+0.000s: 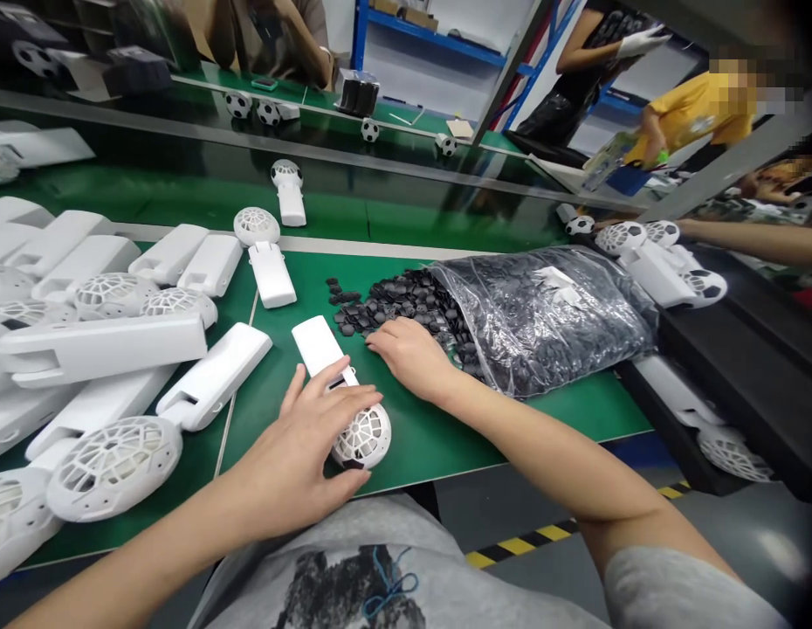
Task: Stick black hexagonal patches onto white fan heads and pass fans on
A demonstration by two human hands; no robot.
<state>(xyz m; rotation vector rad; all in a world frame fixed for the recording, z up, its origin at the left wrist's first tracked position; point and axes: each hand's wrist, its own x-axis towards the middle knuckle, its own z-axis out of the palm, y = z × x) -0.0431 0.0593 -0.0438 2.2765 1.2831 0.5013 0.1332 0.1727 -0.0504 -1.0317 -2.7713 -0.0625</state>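
A white handheld fan (319,342) with a round grille lies on the green table, its grille end toward me. My left hand (307,441) rests over it, fingers across the neck and grille, thumb at the grille's lower edge by a small black piece. My right hand (412,356) is at the near edge of a pile of small black pieces (406,297), its fingers bent together and pointing left; what is between the fingertips is hidden. The pile spills from the mouth of a clear plastic bag (550,314) filled with the same pieces.
Many white fans (105,345) are heaped at the left. Two more fans (271,273) (290,196) lie beyond my left hand. Black boxes with fans (726,349) stand at the right. A dark conveyor (380,196) runs behind; people are at work across it and at the right.
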